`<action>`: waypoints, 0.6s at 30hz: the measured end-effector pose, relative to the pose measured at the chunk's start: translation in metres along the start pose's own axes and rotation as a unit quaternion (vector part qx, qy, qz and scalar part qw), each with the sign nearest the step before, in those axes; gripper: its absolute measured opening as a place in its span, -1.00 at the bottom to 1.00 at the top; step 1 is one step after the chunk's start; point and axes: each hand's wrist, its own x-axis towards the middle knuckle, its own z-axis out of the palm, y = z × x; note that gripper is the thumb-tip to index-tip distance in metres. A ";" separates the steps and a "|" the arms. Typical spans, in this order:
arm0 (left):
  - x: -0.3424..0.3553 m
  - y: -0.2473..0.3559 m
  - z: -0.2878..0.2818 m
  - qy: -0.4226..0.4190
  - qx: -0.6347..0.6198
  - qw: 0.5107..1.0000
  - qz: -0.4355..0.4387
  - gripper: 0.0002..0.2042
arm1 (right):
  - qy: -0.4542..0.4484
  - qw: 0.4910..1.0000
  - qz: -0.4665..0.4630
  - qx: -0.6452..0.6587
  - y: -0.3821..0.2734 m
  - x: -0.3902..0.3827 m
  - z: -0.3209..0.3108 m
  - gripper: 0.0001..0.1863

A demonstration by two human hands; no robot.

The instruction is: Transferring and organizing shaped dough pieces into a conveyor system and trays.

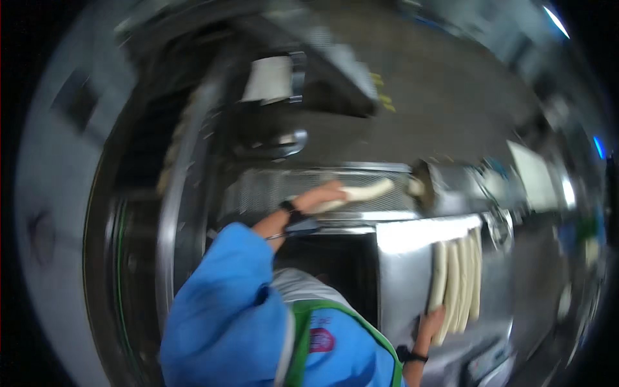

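Over the perforated metal strip (251, 187), my left hand (327, 195) is closed around a long pale dough roll (371, 191). One end of this roll extends to the right of my fingers. Several similar dough rolls (459, 277) lie side by side, lengthwise away from me, on the steel table (409, 274) at my right. My right hand (433, 321) grips the near part of the leftmost one, its fingers partly hidden and blurred.
A metal machine (451, 187) stands at the strip's right end, with pale dough at its opening (416, 187). A pale-topped device (269, 79) is at the back left. Near the front right is a small grey device (488, 362). A metal rail (177, 213) runs along my left.
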 end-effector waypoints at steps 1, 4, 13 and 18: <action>-0.024 0.049 0.008 0.030 -0.066 0.997 0.027 -0.66 | 0.048 0.997 -0.045 -0.046 0.029 -0.004 0.017 -0.27; -0.049 0.035 -0.011 0.098 -0.156 0.980 -0.080 -0.64 | 0.017 0.992 -0.107 -0.065 0.032 0.010 0.010 -0.33; -0.219 0.037 -0.072 0.386 -0.484 0.785 0.000 -0.58 | -0.176 0.935 -0.191 0.243 -0.140 0.026 -0.043 -0.39; -0.333 0.079 -0.121 0.491 -0.541 0.672 0.124 -0.57 | -0.296 0.836 -0.217 0.408 -0.284 -0.038 -0.101 -0.41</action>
